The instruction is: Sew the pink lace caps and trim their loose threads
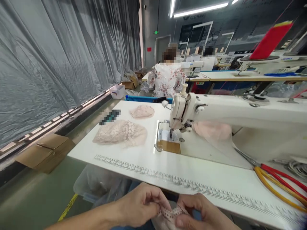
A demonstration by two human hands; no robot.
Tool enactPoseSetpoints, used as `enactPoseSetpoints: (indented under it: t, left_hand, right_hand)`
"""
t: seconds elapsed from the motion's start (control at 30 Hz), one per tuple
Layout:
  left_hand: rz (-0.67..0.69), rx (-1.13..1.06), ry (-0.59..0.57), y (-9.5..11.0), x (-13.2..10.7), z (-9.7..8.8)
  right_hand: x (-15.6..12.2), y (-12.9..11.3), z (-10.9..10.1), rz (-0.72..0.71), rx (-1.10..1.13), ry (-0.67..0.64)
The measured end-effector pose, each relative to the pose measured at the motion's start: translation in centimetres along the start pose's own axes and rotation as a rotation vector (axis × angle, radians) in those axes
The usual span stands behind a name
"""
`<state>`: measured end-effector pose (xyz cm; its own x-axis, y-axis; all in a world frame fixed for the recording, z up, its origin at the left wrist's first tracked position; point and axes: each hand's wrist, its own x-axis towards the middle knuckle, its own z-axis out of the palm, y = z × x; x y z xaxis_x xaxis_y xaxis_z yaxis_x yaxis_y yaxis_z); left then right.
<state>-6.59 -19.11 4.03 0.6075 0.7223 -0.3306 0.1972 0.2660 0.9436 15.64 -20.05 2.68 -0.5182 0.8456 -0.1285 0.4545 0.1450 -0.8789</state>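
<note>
Low in the view, below the table's front edge, my left hand (pixel 141 204) and my right hand (pixel 203 214) pinch a small piece of pale pink lace fabric (pixel 170 213) between them. Both hands have their fingers closed on it. On the white sewing table (pixel 144 166) lie a larger pile of pink lace pieces (pixel 120 133) and a smaller one (pixel 142 111) behind it. A white sewing machine (pixel 216 111) stands to the right, with more pink fabric (pixel 212 130) under its arm.
Scissors with red and yellow handles (pixel 275 179) lie on the table at the right. A ruler strip (pixel 168 179) runs along the front edge. A cardboard box (pixel 45 151) sits on the floor at left. A person in a floral top (pixel 167 80) sits ahead at another table.
</note>
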Motion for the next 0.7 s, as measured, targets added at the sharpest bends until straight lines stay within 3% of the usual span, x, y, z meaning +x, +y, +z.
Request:
enactPoseSetpoints:
  t: [0.13,0.47,0.6,0.7]
  left_hand:
    - [-0.140,-0.129,-0.075,-2.3,-0.9,0.2]
    - [-0.129,-0.238,-0.131,-5.3,-2.5,0.9]
    - [-0.045,-0.207,-0.095,-6.5,-2.9,0.2]
    - [-0.108,-0.236,-0.148,-7.3,-3.2,-0.4]
  right_hand:
    - [-1.5,-0.1,1.4,0.106,0.242,-0.127]
    - [-2.1,0.2,3.8,0.152,0.475,-0.147]
    - [-1.8,1.0,4.8,0.201,0.577,-0.173]
    - [-1.7,1.7,5.4,0.227,0.611,-0.198]
